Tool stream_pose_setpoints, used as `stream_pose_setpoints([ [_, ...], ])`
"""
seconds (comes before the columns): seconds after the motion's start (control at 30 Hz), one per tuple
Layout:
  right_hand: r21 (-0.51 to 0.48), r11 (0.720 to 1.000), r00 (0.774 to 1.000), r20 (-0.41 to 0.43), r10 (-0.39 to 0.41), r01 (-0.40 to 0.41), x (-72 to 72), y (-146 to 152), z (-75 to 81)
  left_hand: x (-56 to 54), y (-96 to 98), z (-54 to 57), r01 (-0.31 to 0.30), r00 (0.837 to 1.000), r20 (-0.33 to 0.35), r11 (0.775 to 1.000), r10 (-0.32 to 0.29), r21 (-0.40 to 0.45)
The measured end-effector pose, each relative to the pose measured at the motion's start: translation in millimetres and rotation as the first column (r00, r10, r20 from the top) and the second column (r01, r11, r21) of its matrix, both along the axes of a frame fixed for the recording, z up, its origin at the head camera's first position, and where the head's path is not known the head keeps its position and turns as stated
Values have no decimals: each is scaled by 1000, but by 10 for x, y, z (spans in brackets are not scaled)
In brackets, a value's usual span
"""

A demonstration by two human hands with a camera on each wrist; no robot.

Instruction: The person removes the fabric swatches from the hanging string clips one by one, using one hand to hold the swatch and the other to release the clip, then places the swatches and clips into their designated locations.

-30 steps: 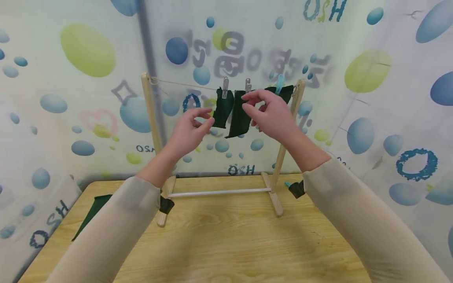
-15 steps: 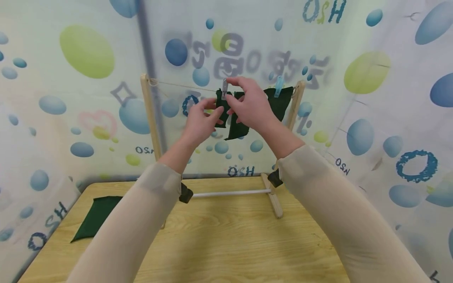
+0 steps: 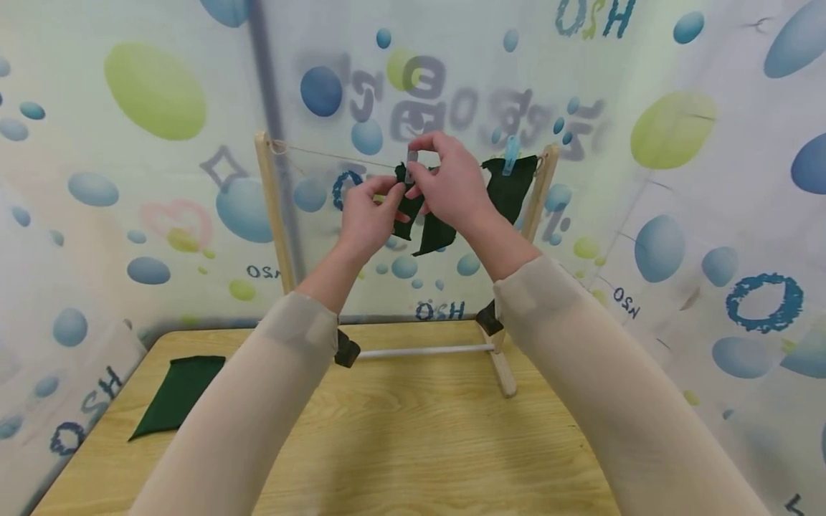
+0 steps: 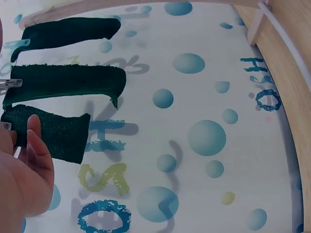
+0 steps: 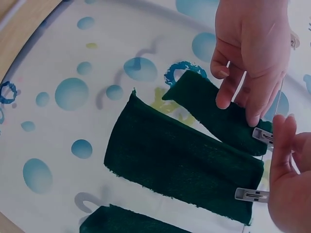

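Note:
My right hand [image 3: 454, 183] pinches a grey clothespin [image 3: 411, 165] at the top edge of the leftmost small dark green cloth [image 3: 403, 226], which hangs at a string line [image 3: 335, 154]. Thumb and fingers of my left hand [image 3: 366, 218] pinch that same cloth beside the clothespin. In the right wrist view, the left hand [image 5: 255, 58] comes from above and the right hand [image 5: 291, 179] from the right. The middle green cloth [image 5: 180, 155] hangs under another grey clothespin [image 5: 250, 194]. Furthest right, a third green cloth [image 3: 510, 192] hangs under a light blue clothespin [image 3: 510, 156].
Wooden posts [image 3: 274, 208] hold up the line, with a white bar [image 3: 426, 351] low between them. Another green cloth [image 3: 174, 394] lies on the left of the wooden table [image 3: 413, 437]. Behind hangs a patterned curtain [image 3: 413, 50].
My right hand has moved left from the middle cloth to the leftmost clothespin and now pinches it. My left hand has moved right and up onto the leftmost cloth, whose lower end has shifted slightly.

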State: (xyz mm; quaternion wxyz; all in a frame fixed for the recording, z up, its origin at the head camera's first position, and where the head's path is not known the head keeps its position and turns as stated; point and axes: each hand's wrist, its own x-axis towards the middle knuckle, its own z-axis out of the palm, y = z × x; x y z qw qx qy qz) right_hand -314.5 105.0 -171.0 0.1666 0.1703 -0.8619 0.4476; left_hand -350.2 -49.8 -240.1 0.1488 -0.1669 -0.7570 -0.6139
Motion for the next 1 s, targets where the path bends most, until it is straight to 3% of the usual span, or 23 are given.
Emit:
stream_pose_setpoints([
  [0.2, -15, 1000, 999, -48, -19, 18, 40, 41, -49, 0, -12, 0, 17, 1000, -23, 1000, -16, 17],
  [0.47, -8, 999, 994, -99, 35, -36, 89, 72, -88, 46, -47, -28, 20, 999, -28, 1000, -21, -15],
  [0.77, 92, 995, 995, -94, -18, 27, 165, 88, -75, 33, -61, -33, -12, 998, -55, 1000, 11, -13],
  [1.0, 98, 994, 980, -195, -37, 57, 194, 129, -105, 59, -63, 12, -41, 997, -59, 999, 41, -7],
])
